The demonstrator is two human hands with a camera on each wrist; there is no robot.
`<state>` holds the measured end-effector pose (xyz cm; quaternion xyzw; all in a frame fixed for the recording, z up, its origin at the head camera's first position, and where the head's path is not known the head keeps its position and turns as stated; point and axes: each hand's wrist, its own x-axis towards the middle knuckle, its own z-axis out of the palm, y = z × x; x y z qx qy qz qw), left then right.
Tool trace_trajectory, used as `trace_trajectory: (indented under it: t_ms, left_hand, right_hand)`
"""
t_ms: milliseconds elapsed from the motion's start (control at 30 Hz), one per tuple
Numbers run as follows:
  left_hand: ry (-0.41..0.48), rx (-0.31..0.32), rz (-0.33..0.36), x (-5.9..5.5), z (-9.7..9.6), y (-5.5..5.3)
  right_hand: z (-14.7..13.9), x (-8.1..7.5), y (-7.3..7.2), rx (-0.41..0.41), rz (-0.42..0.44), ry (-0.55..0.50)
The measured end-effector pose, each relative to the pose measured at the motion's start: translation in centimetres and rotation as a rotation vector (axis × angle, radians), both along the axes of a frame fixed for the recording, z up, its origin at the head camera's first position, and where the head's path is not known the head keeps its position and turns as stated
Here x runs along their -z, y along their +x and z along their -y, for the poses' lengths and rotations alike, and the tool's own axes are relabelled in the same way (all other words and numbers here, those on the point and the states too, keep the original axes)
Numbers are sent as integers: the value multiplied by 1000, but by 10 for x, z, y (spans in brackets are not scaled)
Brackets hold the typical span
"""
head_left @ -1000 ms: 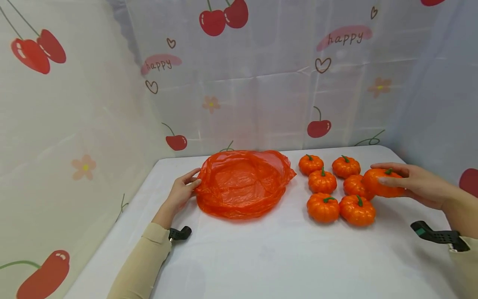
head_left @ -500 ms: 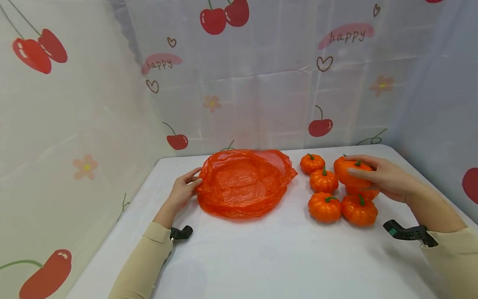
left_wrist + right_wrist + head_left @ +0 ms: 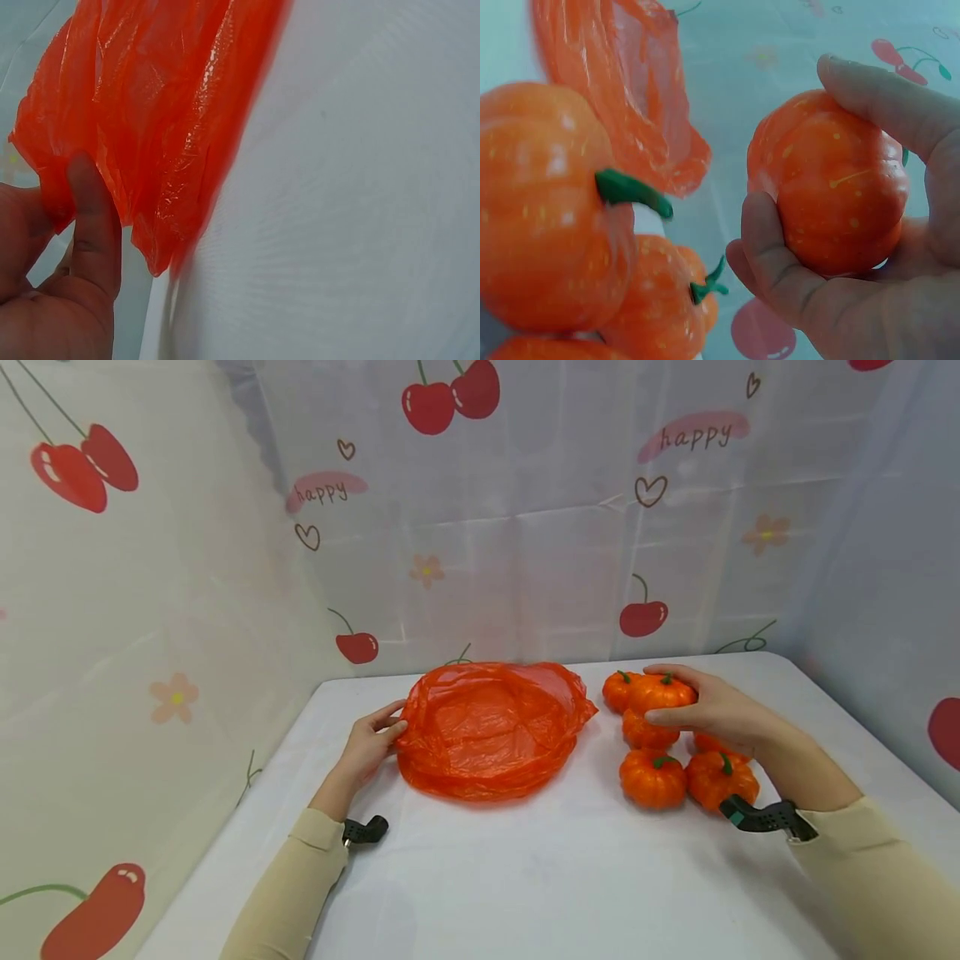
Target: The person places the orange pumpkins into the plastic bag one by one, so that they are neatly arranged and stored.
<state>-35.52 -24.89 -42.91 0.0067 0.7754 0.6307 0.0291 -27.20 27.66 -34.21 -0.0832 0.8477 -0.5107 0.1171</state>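
Observation:
An orange-red plastic bag (image 3: 487,727) lies spread with its mouth up on the table. My left hand (image 3: 366,747) pinches the bag's left edge between thumb and fingers, as the left wrist view shows of the bag (image 3: 150,112) too. My right hand (image 3: 720,706) grips a small orange pumpkin (image 3: 660,692) with a green stem; in the right wrist view thumb and fingers curl round that pumpkin (image 3: 832,187). In the head view it overlaps the pumpkins at the back of the group. Part of the group is hidden behind the right hand and the held pumpkin.
Several more pumpkins sit right of the bag, among them a front left pumpkin (image 3: 652,779) and a front right pumpkin (image 3: 720,777). A white cloth covers the table (image 3: 525,877). Cherry-printed curtains (image 3: 510,585) stand behind and at both sides.
My right hand has carried the pumpkin leftward from the right side of the group to over its back left part. My left hand and the bag have stayed in place.

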Motion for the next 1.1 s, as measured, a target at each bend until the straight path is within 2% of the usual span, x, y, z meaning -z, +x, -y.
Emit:
trace_trajectory:
  t_ms: [233, 567, 867, 1100]
  left_hand:
    - [-6, -9, 3, 2, 0, 3]
    - [-16, -10, 20, 1, 0, 0]
    - [-16, -19, 17, 1, -1, -1]
    - [-14, -14, 4, 0, 0, -1]
  right_hand:
    - [24, -3, -9, 28, -11, 53]
    - [56, -7, -22, 44, -18, -41]
    - [83, -3, -38, 69, -36, -41]
    - [102, -4, -51, 40, -32, -76]
